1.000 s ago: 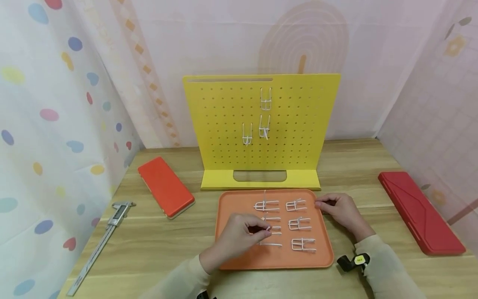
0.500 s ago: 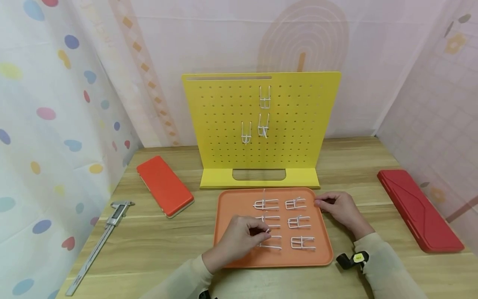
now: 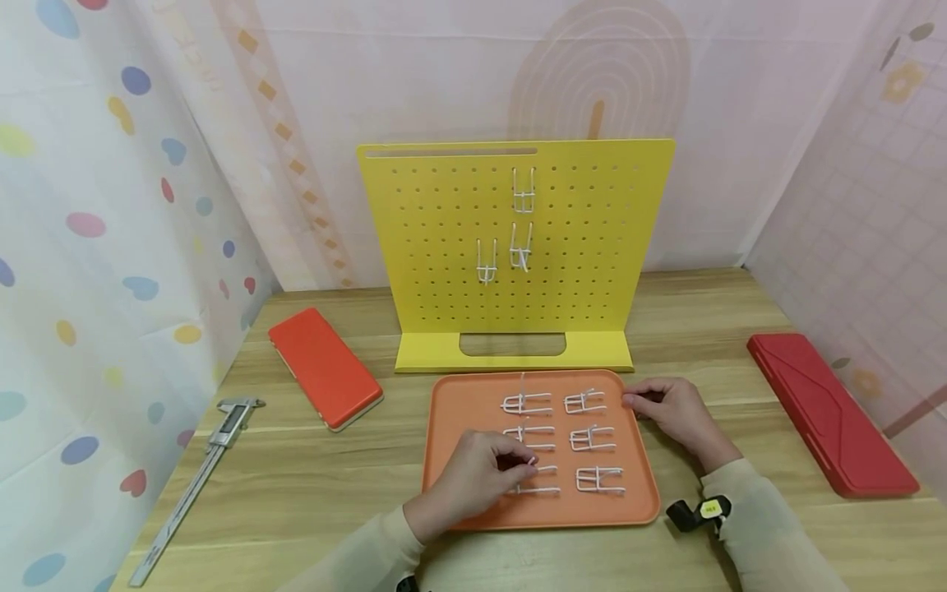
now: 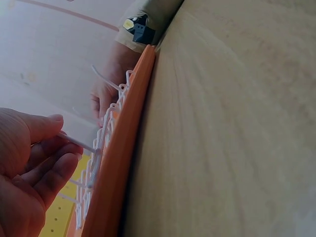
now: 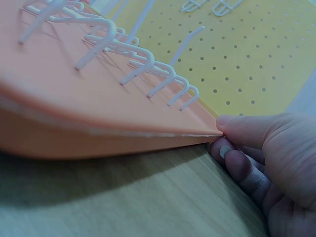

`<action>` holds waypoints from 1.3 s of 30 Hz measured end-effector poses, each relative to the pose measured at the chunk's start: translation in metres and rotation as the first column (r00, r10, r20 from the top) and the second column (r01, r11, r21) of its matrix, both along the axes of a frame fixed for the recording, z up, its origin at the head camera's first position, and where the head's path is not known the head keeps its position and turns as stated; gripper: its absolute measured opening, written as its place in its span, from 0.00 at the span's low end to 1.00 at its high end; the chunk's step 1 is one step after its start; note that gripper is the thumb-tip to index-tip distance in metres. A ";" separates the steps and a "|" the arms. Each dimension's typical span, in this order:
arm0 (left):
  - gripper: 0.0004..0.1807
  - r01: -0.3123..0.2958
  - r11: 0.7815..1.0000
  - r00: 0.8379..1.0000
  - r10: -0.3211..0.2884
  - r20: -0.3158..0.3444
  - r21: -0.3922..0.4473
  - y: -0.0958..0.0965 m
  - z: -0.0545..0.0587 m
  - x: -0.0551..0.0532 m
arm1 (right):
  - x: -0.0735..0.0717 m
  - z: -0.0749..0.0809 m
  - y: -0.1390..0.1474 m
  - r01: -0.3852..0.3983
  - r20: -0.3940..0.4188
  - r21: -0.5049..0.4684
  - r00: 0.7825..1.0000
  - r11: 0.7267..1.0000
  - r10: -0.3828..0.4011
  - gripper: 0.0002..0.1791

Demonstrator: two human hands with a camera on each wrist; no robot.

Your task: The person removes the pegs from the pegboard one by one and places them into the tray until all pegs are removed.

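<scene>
In the head view, my left hand is over the front middle of an orange tray. Its thumb and fingers pinch the upright prong of a white wire pegboard hook; that prong shows in the left wrist view. The hand hides most of the hook's left part. At the tray's right side, my right hand pinches the rim between thumb and fingers, seen close in the right wrist view. Several other white wire hooks lie in two columns in the tray, prongs pointing right.
Behind the tray stands a yellow pegboard with 3 white hooks hung on it. An orange-red case and digital calipers lie left. A dark red case lies right.
My left hand has moved slightly toward me with the pinched hook, which now lies farther from the hook behind it. My right hand has stayed on the tray rim.
</scene>
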State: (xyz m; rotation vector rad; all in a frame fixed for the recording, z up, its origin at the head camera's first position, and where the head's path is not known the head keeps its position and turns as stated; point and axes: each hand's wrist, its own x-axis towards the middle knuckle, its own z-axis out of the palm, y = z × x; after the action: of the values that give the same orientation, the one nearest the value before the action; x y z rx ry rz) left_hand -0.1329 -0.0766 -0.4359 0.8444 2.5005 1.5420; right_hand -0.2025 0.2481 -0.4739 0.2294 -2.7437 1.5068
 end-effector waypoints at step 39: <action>0.04 0.004 1.000 1.000 -0.004 -0.012 0.010 -0.001 -0.007 -0.001 | 0.000 0.000 0.000 0.007 0.010 0.004 1.000 1.000 -0.007 0.11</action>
State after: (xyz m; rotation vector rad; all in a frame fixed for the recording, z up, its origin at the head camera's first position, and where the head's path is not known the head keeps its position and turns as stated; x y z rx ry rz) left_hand -0.1338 -0.0773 -0.4432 0.8619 2.4996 1.5540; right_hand -0.2029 0.2479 -0.4736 0.2127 -2.7531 1.5051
